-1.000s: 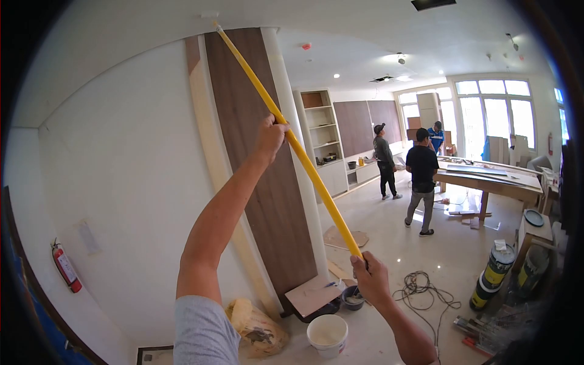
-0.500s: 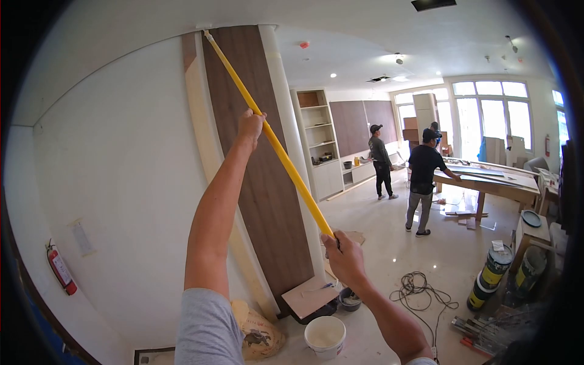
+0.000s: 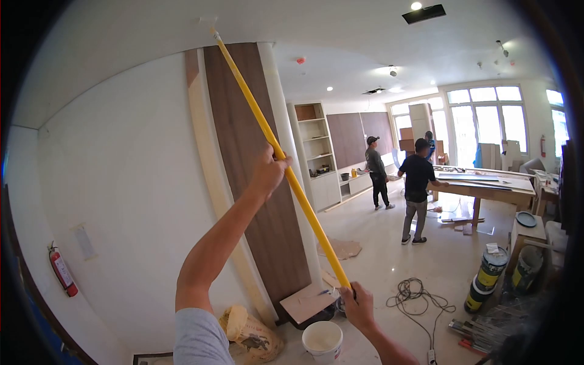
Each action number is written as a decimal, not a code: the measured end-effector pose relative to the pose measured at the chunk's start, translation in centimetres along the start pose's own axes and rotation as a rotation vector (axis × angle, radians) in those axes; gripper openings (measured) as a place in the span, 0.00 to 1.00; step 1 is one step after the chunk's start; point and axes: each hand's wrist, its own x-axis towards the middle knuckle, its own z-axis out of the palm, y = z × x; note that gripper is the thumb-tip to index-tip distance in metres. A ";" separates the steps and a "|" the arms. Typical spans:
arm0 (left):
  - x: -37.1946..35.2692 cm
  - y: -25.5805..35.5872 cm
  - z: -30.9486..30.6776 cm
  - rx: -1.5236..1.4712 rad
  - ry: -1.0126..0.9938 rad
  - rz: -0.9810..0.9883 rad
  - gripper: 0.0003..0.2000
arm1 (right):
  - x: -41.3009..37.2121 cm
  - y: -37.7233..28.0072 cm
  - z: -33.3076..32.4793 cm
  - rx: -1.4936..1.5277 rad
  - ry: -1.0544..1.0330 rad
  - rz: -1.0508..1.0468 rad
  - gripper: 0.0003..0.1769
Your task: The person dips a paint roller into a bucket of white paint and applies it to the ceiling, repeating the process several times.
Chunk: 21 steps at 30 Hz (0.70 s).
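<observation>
A long yellow extension pole (image 3: 312, 222) slants up from lower right to upper left. Its small pale head (image 3: 208, 22), possibly a paint roller, is against the white ceiling (image 3: 152, 42). Partway up the pole, my left hand (image 3: 269, 173) is wrapped round it. Lower down, near the bottom end, my right hand (image 3: 358, 306) grips the same pole. Behind the pole stands a column with a dark wood panel (image 3: 243, 121). Below my hands, a white bucket (image 3: 322, 340) stands on the floor, close to a pale board (image 3: 307, 302) and a crumpled sack (image 3: 252, 334).
Two people (image 3: 417, 182) (image 3: 377, 170) stand near a worktable (image 3: 486, 190); another is farther back. A tangled black cable (image 3: 417, 296) lies on the floor. Stacked paint pails (image 3: 490, 274) stand at right, metal pieces (image 3: 480, 334) below. A fire extinguisher (image 3: 62, 271) hangs on the left wall.
The pole's head has moved from beside the column's top edge farther out onto the ceiling. Both hands are lower in view, still on the pole. The camera view has tilted slightly upward.
</observation>
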 end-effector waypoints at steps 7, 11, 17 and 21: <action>-8.5 6.6 3.4 -0.014 -0.218 0.074 0.27 | -7.9 5.2 -4.9 0.028 0.054 -0.057 0.12; -12.6 9.4 5.2 -0.001 -0.333 0.177 0.42 | -12.0 5.1 -8.0 0.157 0.090 -0.016 0.13; -18.1 14.6 7.0 -0.028 -0.490 0.176 0.49 | -17.2 3.1 -12.3 0.048 0.102 -0.052 0.19; -20.3 16.9 7.6 0.029 -0.551 0.225 0.59 | -19.5 2.4 -14.4 0.010 0.097 -0.057 0.19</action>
